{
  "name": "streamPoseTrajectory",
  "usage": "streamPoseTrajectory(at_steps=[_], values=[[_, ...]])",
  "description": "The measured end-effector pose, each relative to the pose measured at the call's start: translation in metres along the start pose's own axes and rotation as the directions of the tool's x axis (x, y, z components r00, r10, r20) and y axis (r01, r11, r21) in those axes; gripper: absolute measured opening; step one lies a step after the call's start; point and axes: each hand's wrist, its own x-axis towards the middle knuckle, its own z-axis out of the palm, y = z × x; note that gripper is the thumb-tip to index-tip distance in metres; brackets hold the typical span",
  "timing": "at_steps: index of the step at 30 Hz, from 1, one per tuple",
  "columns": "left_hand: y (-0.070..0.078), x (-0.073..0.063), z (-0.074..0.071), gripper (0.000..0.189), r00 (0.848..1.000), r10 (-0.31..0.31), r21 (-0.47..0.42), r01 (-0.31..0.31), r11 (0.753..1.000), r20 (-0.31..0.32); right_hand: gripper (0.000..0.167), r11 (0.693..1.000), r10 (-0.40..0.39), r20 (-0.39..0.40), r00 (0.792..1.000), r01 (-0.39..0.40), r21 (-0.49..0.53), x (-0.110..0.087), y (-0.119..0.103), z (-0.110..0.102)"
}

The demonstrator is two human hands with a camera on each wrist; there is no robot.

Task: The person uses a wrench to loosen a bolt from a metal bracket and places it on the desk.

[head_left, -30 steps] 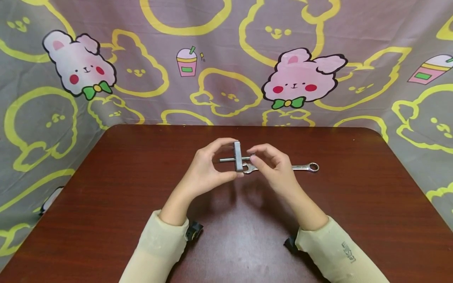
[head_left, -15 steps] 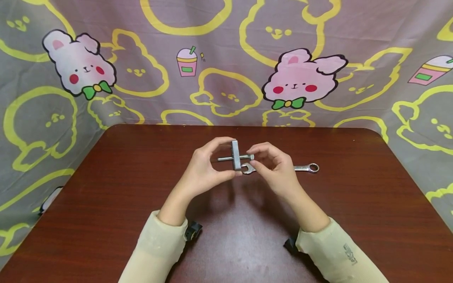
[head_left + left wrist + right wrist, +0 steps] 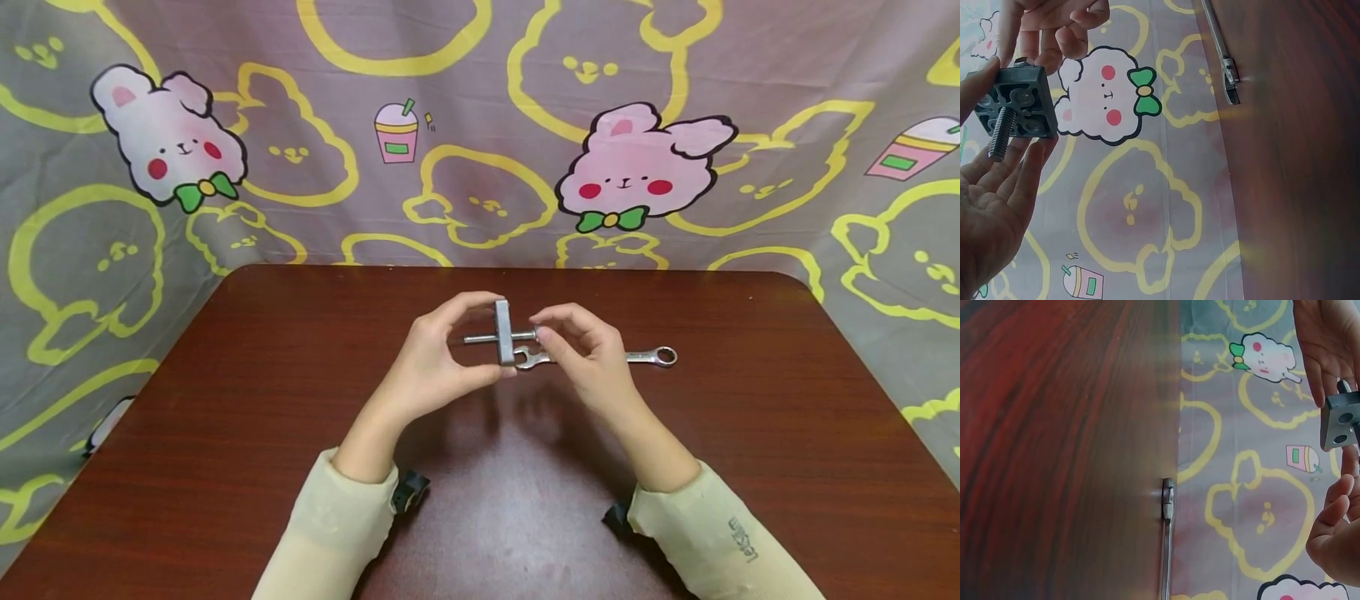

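In the head view my left hand (image 3: 427,358) grips a small grey block (image 3: 504,333) by its edges, thumb below and fingers above. A threaded bolt (image 3: 480,339) runs through the block, its free end pointing left inside the curve of that hand. The thumb and fingers of my right hand (image 3: 592,358) pinch the bolt's head, mostly covering it. From the left wrist view, the block's underside (image 3: 1022,100) has several recesses, and the bolt's thread (image 3: 1002,137) sticks well out. Holes mark the block's other face (image 3: 1338,425) in the right wrist view.
A combination wrench (image 3: 651,357) lies on the dark red-brown table (image 3: 300,417), partly hidden behind my right hand. A printed cloth (image 3: 480,200) with bunny faces hangs around the table's back and sides.
Half a second ago the bolt's head showed between loosened right fingers; now they close on it again. The block and left hand have shifted slightly right. The wrench stays put.
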Motion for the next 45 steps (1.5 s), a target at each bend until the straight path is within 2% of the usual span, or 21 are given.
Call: streamPoseTrajectory(at_steps=[5, 8, 13, 17, 21, 28, 36, 40, 45], values=[[0.0, 0.0003, 0.0015, 0.07, 1.0, 0.007, 0.016, -0.007, 1.0, 0.005, 0.015, 0.999, 0.044, -0.044, 0.998, -0.043, 0.013, 0.0002, -0.0014, 0.0012], [-0.0003, 0.0003, 0.0008, 0.071, 1.0, 0.007, 0.017, -0.007, 1.0, 0.0, 0.016, 1.0, 0.024, -0.054, 0.998, -0.024, 0.006, 0.0006, -0.002, 0.0023], [-0.0021, 0.0002, -0.0016, 0.071, 1.0, -0.002, -0.003, 0.002, 1.0, -0.01, 0.033, 0.998, -0.051, -0.009, 0.999, 0.05, -0.047, 0.0001, -0.0037, 0.0031], [-0.0018, -0.0007, -0.0018, 0.07, 1.0, -0.008, -0.012, 0.008, 1.0, -0.003, 0.034, 0.996, -0.065, 0.031, 0.997, 0.066, -0.064, -0.0008, -0.0044, 0.0023], [-0.0013, -0.001, -0.0018, 0.071, 1.0, -0.006, 0.0, 0.006, 1.0, -0.004, 0.031, 0.998, -0.039, 0.029, 0.999, 0.04, -0.044, -0.0008, -0.0035, 0.0009], [-0.0004, -0.0005, -0.0009, 0.07, 1.0, 0.003, 0.014, -0.003, 1.0, -0.004, 0.016, 1.0, 0.002, 0.002, 1.0, -0.002, 0.022, -0.0006, -0.0008, 0.001], [0.0005, 0.0003, 0.0009, 0.07, 1.0, 0.017, 0.013, -0.018, 1.0, 0.011, 0.014, 0.998, 0.052, -0.067, 0.996, -0.049, 0.048, 0.0001, -0.0028, 0.0034], [0.0001, 0.0005, 0.0001, 0.071, 1.0, 0.013, 0.011, -0.014, 1.0, 0.009, 0.011, 1.0, 0.013, -0.047, 0.999, -0.012, 0.015, 0.0011, -0.0036, 0.0022], [-0.0011, 0.0007, -0.0014, 0.071, 1.0, -0.006, -0.001, 0.006, 1.0, -0.001, 0.019, 0.997, -0.078, 0.016, 0.997, 0.079, -0.025, 0.0014, -0.005, 0.0013]])
